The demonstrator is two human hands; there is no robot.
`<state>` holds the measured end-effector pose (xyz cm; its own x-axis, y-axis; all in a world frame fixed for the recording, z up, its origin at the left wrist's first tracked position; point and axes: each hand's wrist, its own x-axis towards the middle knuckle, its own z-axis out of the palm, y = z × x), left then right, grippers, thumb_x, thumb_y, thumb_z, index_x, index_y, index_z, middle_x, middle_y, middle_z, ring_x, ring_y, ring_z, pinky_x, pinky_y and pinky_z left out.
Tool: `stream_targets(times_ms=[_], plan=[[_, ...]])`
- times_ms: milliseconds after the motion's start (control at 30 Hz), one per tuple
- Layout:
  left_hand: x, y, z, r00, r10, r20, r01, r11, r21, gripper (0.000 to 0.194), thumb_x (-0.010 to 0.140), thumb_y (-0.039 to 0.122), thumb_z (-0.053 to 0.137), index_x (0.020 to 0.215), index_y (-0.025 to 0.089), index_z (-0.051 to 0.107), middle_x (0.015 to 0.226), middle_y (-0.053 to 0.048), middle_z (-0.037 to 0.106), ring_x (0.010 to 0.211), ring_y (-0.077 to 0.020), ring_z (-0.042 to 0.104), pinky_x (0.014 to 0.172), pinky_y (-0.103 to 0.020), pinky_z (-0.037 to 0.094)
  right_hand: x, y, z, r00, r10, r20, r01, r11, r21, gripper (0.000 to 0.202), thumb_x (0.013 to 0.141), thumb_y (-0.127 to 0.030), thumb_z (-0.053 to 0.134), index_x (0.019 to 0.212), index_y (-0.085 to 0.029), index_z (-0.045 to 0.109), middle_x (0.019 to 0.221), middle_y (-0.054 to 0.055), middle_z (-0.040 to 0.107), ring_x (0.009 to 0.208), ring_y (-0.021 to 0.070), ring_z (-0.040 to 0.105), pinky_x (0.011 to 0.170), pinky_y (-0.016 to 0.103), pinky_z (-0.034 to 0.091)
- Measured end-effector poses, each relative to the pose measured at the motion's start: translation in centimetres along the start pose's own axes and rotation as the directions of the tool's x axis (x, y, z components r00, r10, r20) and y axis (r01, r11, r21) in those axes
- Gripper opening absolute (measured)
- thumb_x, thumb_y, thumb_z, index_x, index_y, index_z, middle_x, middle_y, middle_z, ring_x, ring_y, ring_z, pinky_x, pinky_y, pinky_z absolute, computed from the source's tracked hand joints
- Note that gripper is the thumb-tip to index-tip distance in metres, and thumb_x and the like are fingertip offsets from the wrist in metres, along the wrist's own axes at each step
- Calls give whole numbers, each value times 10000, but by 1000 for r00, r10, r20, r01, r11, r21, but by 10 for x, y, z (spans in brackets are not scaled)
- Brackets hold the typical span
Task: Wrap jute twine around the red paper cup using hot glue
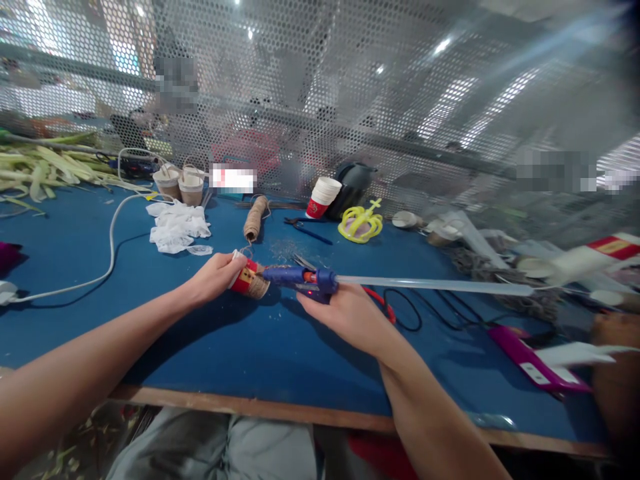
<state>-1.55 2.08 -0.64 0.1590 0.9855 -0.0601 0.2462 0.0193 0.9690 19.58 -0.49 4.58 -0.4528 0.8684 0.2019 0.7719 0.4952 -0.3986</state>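
Note:
A red and white paper cup, its lower part wound with brown twine, lies tilted in my left hand. My right hand grips a blue glue gun that has a long clear glue stick out of its back. The gun's nozzle is at the cup, by the edge of the twine; whether it touches is too small to tell. Behind the cup stands a roll of twine, with a loose strand near my left fingers.
White crumpled gloves, two twine-wrapped cups and husks are at the left. Pliers, stacked cups, a dark kettle and a yellow crown stand behind. A purple power strip and cables lie right.

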Motion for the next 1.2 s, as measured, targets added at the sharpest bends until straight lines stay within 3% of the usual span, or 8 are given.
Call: stream_targets(times_ms=[333, 633, 1200], plan=[[1, 0, 0, 1000, 4, -20, -3, 998, 63, 432, 729, 444, 406, 791, 73, 618, 566, 4, 529, 523, -120, 433, 500, -230, 309, 3, -1, -2, 998, 64, 12, -64, 996, 66, 251, 738, -243, 484, 494, -189, 457, 439, -21, 506, 513, 129, 507, 533, 234, 376], [1, -4, 0, 999, 33, 5, -33, 998, 45, 446, 732, 455, 405, 811, 80, 632, 614, -17, 581, 542, -129, 466, 509, -229, 335, 1, -2, -4, 996, 57, 66, -64, 990, 122, 304, 745, -248, 484, 452, -197, 423, 370, -42, 454, 436, 111, 473, 499, 227, 380], [1, -7, -2, 998, 62, 11, -63, 991, 120, 374, 750, 424, 397, 705, 106, 589, 540, 7, 505, 498, -119, 420, 480, -227, 285, 7, 1, -3, 986, 156, 65, -168, 949, 266, 279, 713, -249, 489, 449, -181, 433, 348, -40, 461, 327, 84, 434, 395, 202, 366]])
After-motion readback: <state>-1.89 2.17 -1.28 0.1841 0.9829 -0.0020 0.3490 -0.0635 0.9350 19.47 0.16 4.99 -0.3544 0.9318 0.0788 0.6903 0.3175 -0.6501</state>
